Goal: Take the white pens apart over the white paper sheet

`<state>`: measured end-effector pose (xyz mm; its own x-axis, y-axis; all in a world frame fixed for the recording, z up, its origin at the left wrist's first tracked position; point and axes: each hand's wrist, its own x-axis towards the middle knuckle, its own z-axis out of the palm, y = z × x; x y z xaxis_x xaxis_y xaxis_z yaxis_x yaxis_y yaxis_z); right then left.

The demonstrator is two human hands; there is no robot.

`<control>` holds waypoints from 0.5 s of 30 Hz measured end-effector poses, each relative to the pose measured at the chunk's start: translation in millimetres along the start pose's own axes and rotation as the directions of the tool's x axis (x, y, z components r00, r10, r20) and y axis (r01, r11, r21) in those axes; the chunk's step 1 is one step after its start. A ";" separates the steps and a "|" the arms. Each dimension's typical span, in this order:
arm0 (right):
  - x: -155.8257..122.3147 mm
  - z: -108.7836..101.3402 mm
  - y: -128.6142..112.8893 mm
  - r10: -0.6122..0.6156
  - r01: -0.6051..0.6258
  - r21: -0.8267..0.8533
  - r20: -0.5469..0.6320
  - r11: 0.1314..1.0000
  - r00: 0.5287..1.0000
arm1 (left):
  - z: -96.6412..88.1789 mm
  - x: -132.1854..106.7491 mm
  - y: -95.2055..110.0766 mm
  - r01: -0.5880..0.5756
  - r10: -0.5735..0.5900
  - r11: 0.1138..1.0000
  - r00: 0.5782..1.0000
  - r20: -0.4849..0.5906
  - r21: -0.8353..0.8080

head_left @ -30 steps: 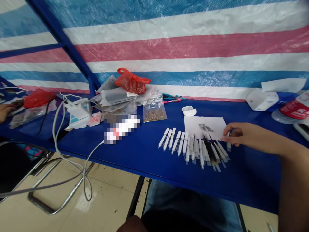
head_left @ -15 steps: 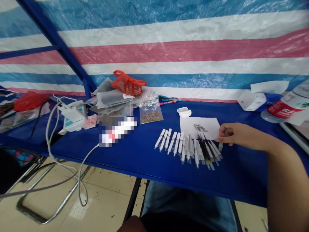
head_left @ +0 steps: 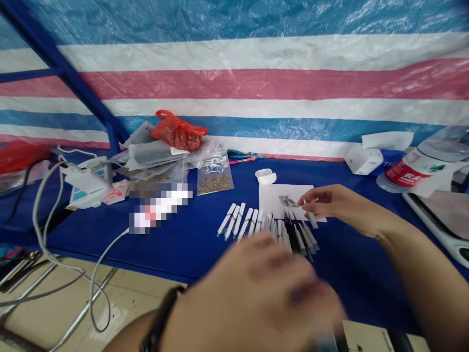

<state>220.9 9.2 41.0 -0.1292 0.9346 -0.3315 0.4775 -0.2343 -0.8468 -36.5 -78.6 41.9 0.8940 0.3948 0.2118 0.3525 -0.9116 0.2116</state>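
A row of white pen barrels and black refills point(head_left: 271, 227) lies on the blue table point(head_left: 190, 244). Behind it is a white paper sheet point(head_left: 273, 198) with small dark metal parts on it. My right hand point(head_left: 330, 205) hovers over the sheet's right side, its fingers pinched on a slim white pen part point(head_left: 309, 215). My left hand point(head_left: 264, 293) is close to the camera at the bottom, smeared by motion, a dark band on its wrist; its fingers cannot be read. It covers the near ends of some pens.
A red plastic bag point(head_left: 178, 132) tops a heap of clear zip bags point(head_left: 214, 173) at the back. White charger and cables point(head_left: 84, 181) are at left, white earbud case point(head_left: 266, 176) behind the sheet, a bottle point(head_left: 417, 164) and tissue box point(head_left: 364, 159) at right. Striped tarp behind.
My left hand has come up into view at the bottom. My right hand moved left over the paper sheet and lifted a pen part. The camera turned right.
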 end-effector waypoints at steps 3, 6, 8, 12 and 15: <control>5.0 -1.8 4.2 0.008 -0.014 0.130 0.048 0.991 0.999 | -29.1 10.6 -68.2 0.419 -0.410 0.902 0.907 -0.096 0.103; 11.3 -1.3 12.2 0.023 -0.027 0.303 0.015 0.953 1.000 | -37.2 7.2 -126.7 0.658 -0.655 0.751 0.753 -0.055 0.059; 14.5 0.8 16.3 0.041 -0.025 0.416 -0.029 0.909 0.999 | -31.4 1.6 -154.8 0.721 -0.721 0.688 0.692 0.033 -0.075; 18.5 5.4 21.1 0.015 0.025 0.526 -0.071 0.850 0.997 | -12.5 -10.7 -180.6 0.773 -0.783 0.621 0.621 -0.044 -0.128; 20.5 7.8 24.3 -0.019 0.074 0.502 -0.114 0.862 0.993 | -6.5 -14.5 -179.1 0.732 -0.746 0.666 0.659 -0.100 -0.145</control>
<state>223.2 20.5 10.4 -0.0385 0.9633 -0.2657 -0.0341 -0.2670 -0.9631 -114.3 79.7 7.2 0.2985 0.9513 0.0771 0.8490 -0.3016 0.4339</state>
